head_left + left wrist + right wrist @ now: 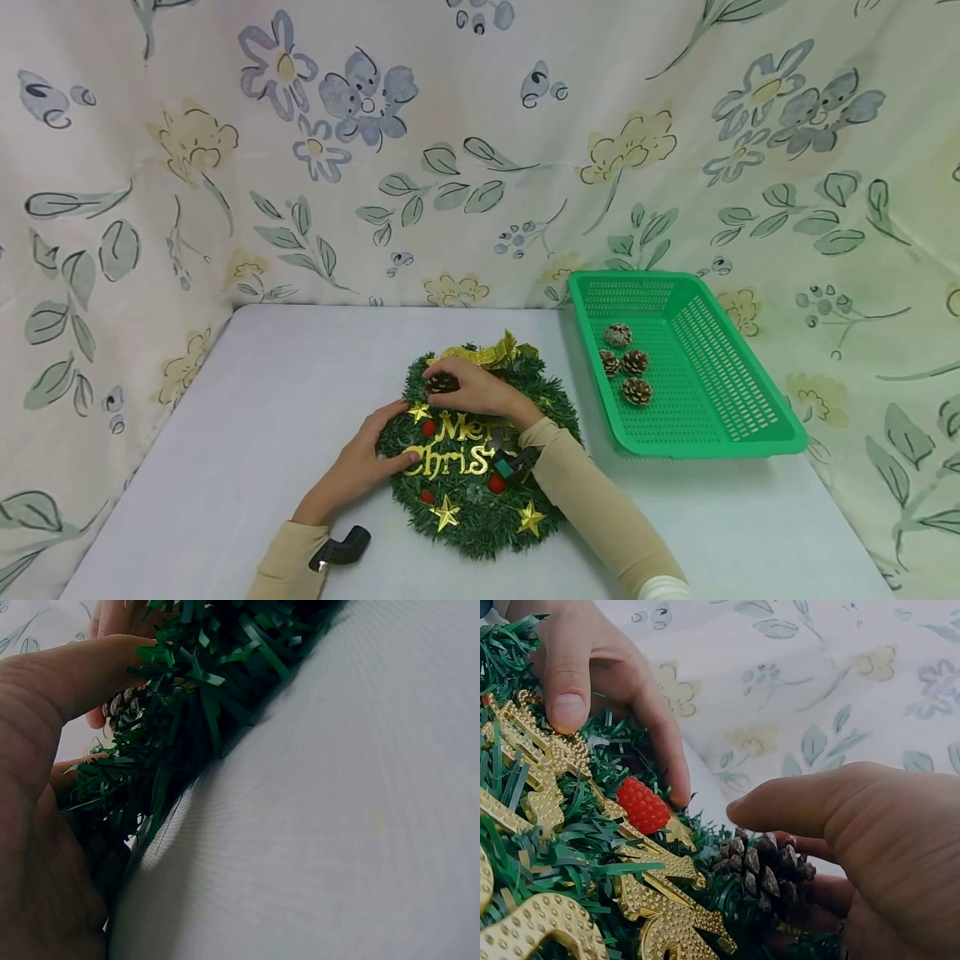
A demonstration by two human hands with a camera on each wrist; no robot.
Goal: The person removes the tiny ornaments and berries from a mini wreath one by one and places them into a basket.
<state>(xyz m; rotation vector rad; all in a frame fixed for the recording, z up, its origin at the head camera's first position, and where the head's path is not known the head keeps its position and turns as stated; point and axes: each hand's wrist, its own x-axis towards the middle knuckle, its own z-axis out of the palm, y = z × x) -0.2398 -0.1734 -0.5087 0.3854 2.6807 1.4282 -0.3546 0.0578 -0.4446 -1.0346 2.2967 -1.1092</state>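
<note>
A green Christmas wreath (495, 529) lies on the table, with gold "Merry Christmas" lettering (442, 462), gold stars and red berries (643, 806). My left hand (367, 454) grips its left edge, thumb on the front and fingers around the outer side. At the wreath's upper left, my right hand (480, 390) holds a brown pine cone (761, 871) against the green tinsel, fingers curled about it. Whether the cone is fixed there, I cannot tell. Above it sits a gold ribbon bow (491, 354), and my right forearm covers part of the lettering.
To the right stands a green plastic basket (705, 451) with several pine cones (636, 391) at its left side. A white cloth covers the table (300, 375). Behind hangs a flower-print curtain (450, 242).
</note>
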